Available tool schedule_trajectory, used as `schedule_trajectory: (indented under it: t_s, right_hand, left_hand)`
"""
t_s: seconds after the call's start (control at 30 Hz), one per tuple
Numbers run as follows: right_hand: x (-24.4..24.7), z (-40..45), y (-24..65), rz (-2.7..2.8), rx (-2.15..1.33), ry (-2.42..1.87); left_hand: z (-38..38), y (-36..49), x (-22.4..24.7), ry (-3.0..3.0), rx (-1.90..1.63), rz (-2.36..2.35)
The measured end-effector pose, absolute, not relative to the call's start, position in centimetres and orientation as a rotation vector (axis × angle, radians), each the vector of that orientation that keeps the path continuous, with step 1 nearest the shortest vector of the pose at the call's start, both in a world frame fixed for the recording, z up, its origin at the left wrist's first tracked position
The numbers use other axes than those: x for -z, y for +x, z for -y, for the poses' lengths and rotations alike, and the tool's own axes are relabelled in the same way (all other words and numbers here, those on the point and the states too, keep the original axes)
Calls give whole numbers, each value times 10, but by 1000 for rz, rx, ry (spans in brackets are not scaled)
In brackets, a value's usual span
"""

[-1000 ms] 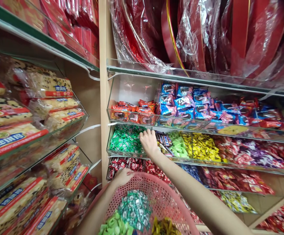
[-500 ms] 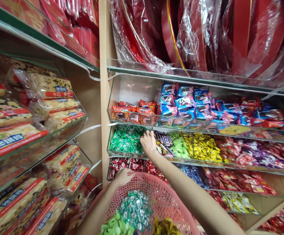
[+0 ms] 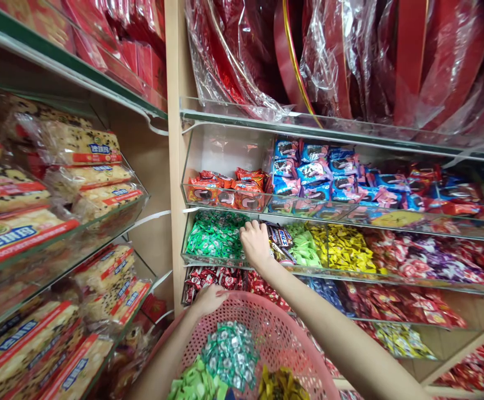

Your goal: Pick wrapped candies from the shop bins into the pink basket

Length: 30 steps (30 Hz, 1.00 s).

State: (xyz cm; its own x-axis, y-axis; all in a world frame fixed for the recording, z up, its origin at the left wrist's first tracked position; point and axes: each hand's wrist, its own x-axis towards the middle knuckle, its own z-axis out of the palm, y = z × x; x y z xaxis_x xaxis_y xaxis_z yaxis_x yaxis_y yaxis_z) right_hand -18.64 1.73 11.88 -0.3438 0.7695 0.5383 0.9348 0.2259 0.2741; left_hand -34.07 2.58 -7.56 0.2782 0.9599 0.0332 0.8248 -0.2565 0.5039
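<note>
The pink perforated basket (image 3: 275,333) sat low in front of me, its near part cut off by the bottom of my view. It held three heaps: light-green wrapped sweets (image 3: 200,380) at near left and dark-gold wrapped sweets (image 3: 283,384) at near right, both cropped, with teal-wrapped sweets (image 3: 231,355) behind and between them. My left hand (image 3: 211,300) was closed on the far left of the rim, most of its fingers out of sight. To my left, sachima packs (image 3: 83,141) ran off the edge of view. Red-wrapped sweets (image 3: 229,278) showed only partly beyond the basket.

Farther in, my right hand (image 3: 256,241) was over a clear-fronted tray (image 3: 317,271), fingers curled down where green-wrapped sweets (image 3: 210,236) met dark-wrapped bars (image 3: 281,238). Its fingertips were hidden, so I couldn't tell how tightly they had closed or whether they had hold of anything. Since half a second earlier, that hand had shifted very slightly right, towards the bars; the basket's heaps looked the same. Past the bars, the tray held pale-green sweets (image 3: 306,250), yellow sweets (image 3: 350,250), then red and purple sweets (image 3: 427,258).

The shelf above held orange packets (image 3: 250,178) and blue packets (image 3: 314,169); higher up, large red items (image 3: 410,61) in clear plastic were cropped at the top.
</note>
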Motion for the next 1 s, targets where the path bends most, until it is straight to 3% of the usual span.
schedule_trajectory:
  t_s: [0.2, 0.47, 1.0]
  right_hand:
    - [-101, 7, -179, 2278, 647, -1300]
    - [-34, 30, -159, 2369, 354, -866]
    - [43, 51, -149, 2224, -315, -1087]
  left_hand:
    - [-25, -341, 75, 2142, -477, -1611]
    - [-24, -340, 75, 2155, -518, -1570]
    - [-21, -339, 70, 2172, -480, -1622]
